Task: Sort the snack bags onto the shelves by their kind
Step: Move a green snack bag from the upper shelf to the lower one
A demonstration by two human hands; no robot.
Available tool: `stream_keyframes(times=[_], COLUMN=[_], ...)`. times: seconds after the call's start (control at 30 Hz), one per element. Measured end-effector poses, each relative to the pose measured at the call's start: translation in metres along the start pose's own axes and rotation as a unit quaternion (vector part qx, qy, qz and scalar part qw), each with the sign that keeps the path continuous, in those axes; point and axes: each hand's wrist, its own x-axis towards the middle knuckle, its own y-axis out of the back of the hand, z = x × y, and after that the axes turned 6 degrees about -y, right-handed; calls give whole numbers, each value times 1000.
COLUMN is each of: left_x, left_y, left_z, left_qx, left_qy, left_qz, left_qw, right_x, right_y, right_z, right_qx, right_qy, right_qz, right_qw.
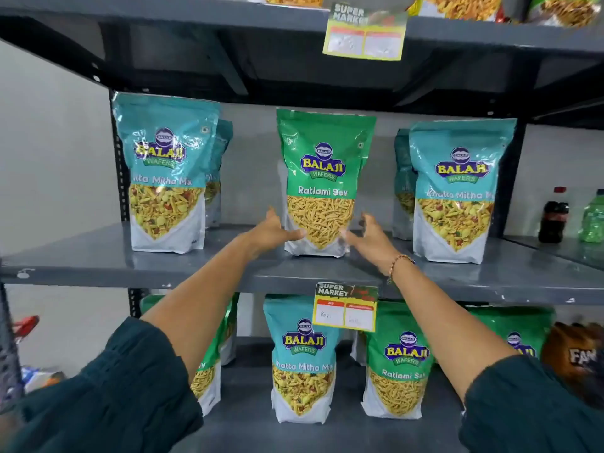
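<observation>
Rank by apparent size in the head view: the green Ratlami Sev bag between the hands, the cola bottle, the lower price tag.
1. Green Ratlami Sev bag
2. Lower price tag
3. Cola bottle, though it stands farther away, so unsure.

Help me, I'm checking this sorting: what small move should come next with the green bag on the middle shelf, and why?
Probably close both hands, left hand and right hand, on the green Ratlami Sev bag and lift it off: teal Khatta Mitha Mix bags flank it, so it looks misplaced.

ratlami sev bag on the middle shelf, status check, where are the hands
Left hand and right hand on either side of green Ratlami Sev bag, low down. Bag upright on middle shelf, between teal Khatta Mitha bags. Nothing blocking.
</observation>
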Motion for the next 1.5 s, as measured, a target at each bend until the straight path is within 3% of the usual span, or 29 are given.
stream_keyframes(times=[0.13,0.37,0.9,1.03,1.5], left_x=[12,15,-150,-198,-290], left_y=[-9,-13,11,-1,-64], left_z=[1,-8,36,22,-118], left_qx=[-61,-37,-32,-31,5], left_qy=[-33,-43,-117,-123,0], left_qz=[-19,38,34,28,51], left_qw=[997,998,992,992,999], right_x=[14,12,-155,-201,-273], right_y=[-3,1,13,-1,-107], right_z=[-2,0,-59,-44,65], right_qx=[107,100,89,100,85], right_qy=[5,44,82,74,-42], right_qz=[-20,12,74,64,-24], right_qw=[994,994,990,990,995])
